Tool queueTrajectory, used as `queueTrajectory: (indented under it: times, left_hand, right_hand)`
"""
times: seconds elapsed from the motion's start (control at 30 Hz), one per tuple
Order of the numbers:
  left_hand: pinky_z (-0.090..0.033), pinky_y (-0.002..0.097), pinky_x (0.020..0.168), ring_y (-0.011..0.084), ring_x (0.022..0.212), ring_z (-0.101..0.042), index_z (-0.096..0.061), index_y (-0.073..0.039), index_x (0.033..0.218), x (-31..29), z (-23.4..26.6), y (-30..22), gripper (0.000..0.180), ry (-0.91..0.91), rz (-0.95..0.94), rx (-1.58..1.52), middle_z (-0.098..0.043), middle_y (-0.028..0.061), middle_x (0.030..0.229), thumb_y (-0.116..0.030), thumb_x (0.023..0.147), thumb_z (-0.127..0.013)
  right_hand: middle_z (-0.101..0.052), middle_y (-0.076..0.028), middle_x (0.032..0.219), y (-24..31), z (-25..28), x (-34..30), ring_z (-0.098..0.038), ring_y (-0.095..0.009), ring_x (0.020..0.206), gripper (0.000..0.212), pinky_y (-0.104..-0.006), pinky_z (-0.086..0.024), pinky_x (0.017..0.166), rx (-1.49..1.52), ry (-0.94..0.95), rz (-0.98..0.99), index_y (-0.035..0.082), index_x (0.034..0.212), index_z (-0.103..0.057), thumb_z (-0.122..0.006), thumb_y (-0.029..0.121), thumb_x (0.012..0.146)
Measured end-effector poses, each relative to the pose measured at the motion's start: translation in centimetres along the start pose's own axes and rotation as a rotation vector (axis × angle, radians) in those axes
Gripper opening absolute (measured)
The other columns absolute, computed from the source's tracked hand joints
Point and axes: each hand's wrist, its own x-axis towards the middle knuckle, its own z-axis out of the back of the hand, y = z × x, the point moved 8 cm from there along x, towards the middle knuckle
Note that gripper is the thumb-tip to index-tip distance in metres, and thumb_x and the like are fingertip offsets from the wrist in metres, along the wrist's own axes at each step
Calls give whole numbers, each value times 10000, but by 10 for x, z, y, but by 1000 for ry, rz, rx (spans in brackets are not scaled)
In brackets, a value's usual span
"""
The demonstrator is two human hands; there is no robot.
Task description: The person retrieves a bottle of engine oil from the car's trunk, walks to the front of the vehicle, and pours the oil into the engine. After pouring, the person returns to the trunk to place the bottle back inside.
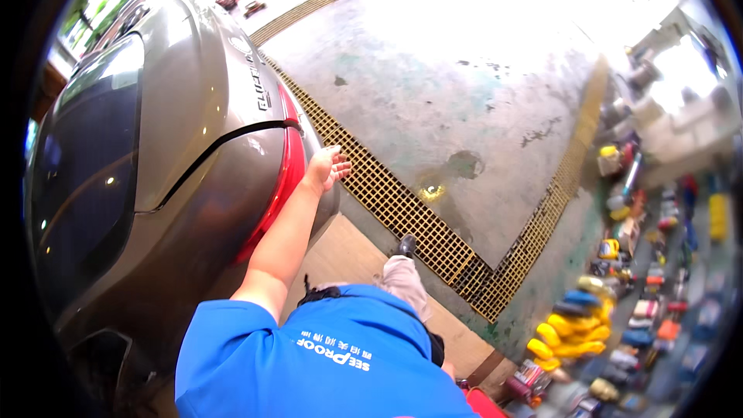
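My left arm stretches forward along the rear of a grey-brown car (193, 85). My left hand (327, 169) is open beside the car's rear corner, its fingers apart and holding nothing. Close to the wrist is the red tail light (290, 174); I cannot tell whether the hand touches the car. The car's rear lid (182, 108) has a dark seam along its edge. A small patch of skin shows at the right side of my blue shirt (309, 360), but no right hand can be made out.
A yellow floor grating (402, 213) runs past the car's rear and meets a second grating (569, 166) at a corner. Underfoot lies brown board (340, 251). On the right are blurred bottles, yellow containers and yellow gloves (573, 329). Concrete floor (464, 116) stretches beyond, with dark stains.
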Motion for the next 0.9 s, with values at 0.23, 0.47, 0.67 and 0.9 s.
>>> queueTrajectory:
  times: [0.23, 0.47, 0.67, 0.9]
  left_hand:
    - [-515, 479, 904, 393, 1100, -548, -359, 131, 1305, 122, 60, -2, 584, -379, 12, -283, -470, 235, 1231, -334, 984, -504]
    - [-518, 505, 849, 404, 1119, -554, -380, -4, 1337, 208, 123, -2, 574, -633, -111, -539, -446, 185, 1226, -337, 928, -606]
    - [-516, 470, 892, 352, 1125, -574, -464, 29, 1335, 199, 134, 28, 755, -955, -63, -400, -525, 175, 1288, -579, 909, -600]
    - [-530, 349, 843, 237, 1028, -647, -572, 59, 1276, 151, 118, 1, 682, -1132, -66, 35, -638, 168, 1236, -551, 987, -474]
  right_hand:
    - [-569, -93, 799, 381, 79, 22, -563, -209, 530, 273, -314, -426, 394, 20, -159, 240, 44, 1068, -512, -571, 296, 982]
    - [-585, -103, 859, 742, 44, 39, -577, -190, 594, 312, -284, -428, 417, -151, -75, 514, 35, 1154, -542, -563, 294, 981]
    - [-630, -187, 1007, 869, -34, 27, -660, -302, 713, 350, -380, -533, 479, -324, -96, 351, 6, 1180, -517, -562, 292, 982]
    - [-632, -174, 1010, 1008, -198, 71, -669, -309, 723, 402, -389, -559, 517, -843, 14, 182, -1, 1243, -530, -581, 285, 965]
